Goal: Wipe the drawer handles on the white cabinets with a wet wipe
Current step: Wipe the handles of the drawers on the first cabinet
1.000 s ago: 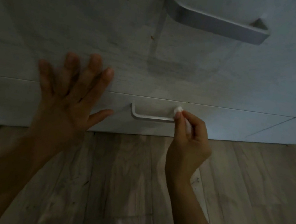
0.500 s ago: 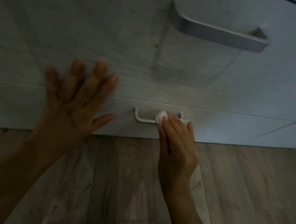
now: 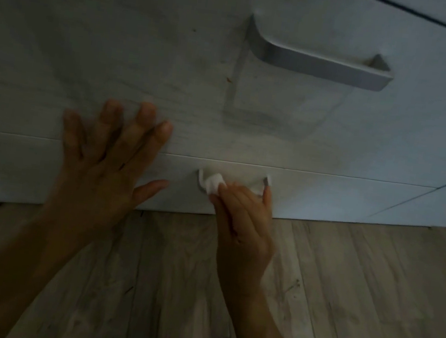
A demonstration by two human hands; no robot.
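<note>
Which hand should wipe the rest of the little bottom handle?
Probably the right hand: it holds the wipe on the bottom handle. The left hand is spread open, empty, off to the side.

Lighting's dim, so everything reads a bit blue-grey. The cabinet fronts [image 3: 119, 41] are white with faint grey woodgrain streaking sideways. The upper handle [image 3: 323, 65] is a mid-grey, silver-ish metal colour, and the lower handle [image 3: 267, 181] looks paler, almost white-silver. The wet wipe [image 3: 214, 186] is plain bright white. There's a tiny orange-brown speck [image 3: 229, 79] on the upper drawer front. The floor [image 3: 370, 287] is grey-beige wood-look planks with darker grain lines and a few dark flecks.
</note>
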